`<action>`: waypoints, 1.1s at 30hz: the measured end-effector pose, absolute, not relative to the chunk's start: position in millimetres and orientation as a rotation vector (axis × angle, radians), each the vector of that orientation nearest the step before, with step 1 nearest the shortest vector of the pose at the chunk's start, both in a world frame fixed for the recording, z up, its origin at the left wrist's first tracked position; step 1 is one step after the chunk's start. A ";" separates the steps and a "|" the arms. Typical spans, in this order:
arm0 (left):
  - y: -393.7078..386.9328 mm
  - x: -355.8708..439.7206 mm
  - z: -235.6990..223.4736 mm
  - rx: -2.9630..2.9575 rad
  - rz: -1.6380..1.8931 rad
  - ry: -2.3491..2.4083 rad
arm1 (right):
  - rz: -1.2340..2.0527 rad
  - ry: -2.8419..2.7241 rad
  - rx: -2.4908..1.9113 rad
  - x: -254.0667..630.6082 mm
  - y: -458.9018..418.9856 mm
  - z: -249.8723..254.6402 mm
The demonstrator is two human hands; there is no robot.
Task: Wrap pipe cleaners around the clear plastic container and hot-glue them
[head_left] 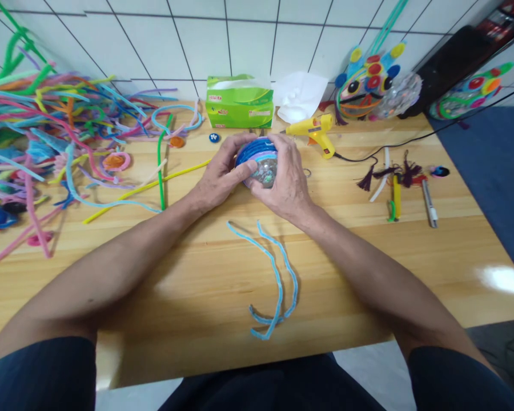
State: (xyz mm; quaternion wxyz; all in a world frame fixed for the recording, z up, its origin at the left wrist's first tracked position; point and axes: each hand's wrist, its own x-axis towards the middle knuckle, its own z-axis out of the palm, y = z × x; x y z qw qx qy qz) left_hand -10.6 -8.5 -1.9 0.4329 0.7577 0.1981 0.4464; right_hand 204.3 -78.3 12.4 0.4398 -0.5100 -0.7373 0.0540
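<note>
Ball (262,153): one, blue-banded, clasped between left hand (225,174) and right hand (290,181), fingers curved around it. Pipe cleaners (280,285): two, blue, on table (184,285). Glue gun (317,130): yellow, near right hand.

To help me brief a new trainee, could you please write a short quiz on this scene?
1. True or false: the left hand and the right hand both hold the round blue-banded object.
2. In the picture, which corded tool lies just to the right of the green packet?
3. How many light-blue strips lie in the lower middle of the picture?

Key:
1. True.
2. The yellow glue gun.
3. Two.
</note>
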 end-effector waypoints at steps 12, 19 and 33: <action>-8.4 -14.2 1.1 1.893 1.064 0.509 | 0.142 -1.839 -1.247 206.6 -76.7 8.6; -7.3 -14.3 0.4 1.887 1.061 0.501 | 0.118 -1.851 -1.241 207.8 -76.1 7.4; -9.7 -14.1 3.2 1.909 1.083 0.514 | -0.041 -1.854 -1.215 207.1 -77.4 6.1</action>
